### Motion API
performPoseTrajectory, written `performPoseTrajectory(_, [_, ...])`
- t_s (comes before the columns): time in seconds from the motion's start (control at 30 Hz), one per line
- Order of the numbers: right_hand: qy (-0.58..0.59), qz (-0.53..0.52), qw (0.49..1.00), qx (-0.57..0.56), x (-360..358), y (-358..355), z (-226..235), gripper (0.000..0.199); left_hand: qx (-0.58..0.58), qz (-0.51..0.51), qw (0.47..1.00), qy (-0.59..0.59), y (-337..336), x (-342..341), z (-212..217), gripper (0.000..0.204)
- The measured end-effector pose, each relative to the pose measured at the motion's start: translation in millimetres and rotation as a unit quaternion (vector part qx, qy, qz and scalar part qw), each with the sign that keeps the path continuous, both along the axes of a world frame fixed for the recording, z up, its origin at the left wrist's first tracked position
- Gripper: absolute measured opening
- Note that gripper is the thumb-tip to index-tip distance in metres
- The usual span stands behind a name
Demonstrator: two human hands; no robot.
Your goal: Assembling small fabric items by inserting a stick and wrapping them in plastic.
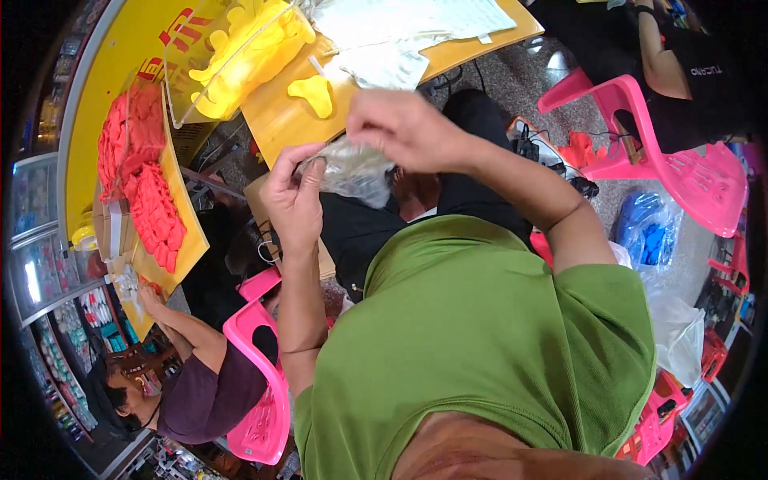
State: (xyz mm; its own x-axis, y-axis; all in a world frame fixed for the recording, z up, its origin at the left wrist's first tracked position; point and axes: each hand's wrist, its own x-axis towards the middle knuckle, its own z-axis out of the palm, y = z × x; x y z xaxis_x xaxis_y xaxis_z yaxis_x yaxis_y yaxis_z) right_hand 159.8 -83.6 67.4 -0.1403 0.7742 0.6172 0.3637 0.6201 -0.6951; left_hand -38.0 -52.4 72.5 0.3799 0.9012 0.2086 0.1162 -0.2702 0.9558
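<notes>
Your left hand (294, 192) and your right hand (400, 128) were raised together in front of your green shirt, and both were closed by the fingertips on a thin, crinkled, clear plastic bag (354, 170) that hung between them. The left hand pinched the bag's left edge with the thumb against the bent fingers; the right hand gripped its top edge from above, with the fingers curled down. The bag looked soft and shiny, and what was inside it I could not tell. Just beyond your hands lay the near edge of a bare wooden tabletop (276, 120), which carried a single flat yellow foam piece (314, 92) close to that edge, a clear plastic box full of yellow foam pieces (240, 52) on the left, and a heap of white plastic bags (404, 28) further back. There was little free room between the hands and the table edge. On your left a yellow board with a pile of red foam pieces (144, 176) stood near, and another person in a dark purple shirt (204, 392) sat on a pink plastic chair (260, 400) under it. A second pink plastic chair (680, 160) stood well apart on your right.
</notes>
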Motion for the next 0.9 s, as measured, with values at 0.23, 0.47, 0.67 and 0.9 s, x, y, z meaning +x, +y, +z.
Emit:
performPoseTrajectory(0.23, [0.039,0.068,0.989,-0.122,8.5,10.9,2.7,0.009,-0.017,0.018,0.999,-0.035,-0.9,7.3,0.8,0.013])
performPoseTrajectory(0.47, [-0.007,0.109,0.989,-0.096,8.9,12.9,-8.3,0.009,0.01,0.032,0.999,-0.021,2.7,7.9,1.2,0.013])
performPoseTrajectory(0.67, [0.034,0.125,0.985,-0.115,13.6,13.2,-19.7,0.008,-0.016,0.035,0.998,-0.042,2.9,10.5,1.4,0.013])
performPoseTrajectory(0.9, [0.247,0.159,0.935,-0.197,11.9,16.6,-27.9,0.013,-0.077,0.023,0.99,-0.114,7.7,8.1,-0.9,0.016])
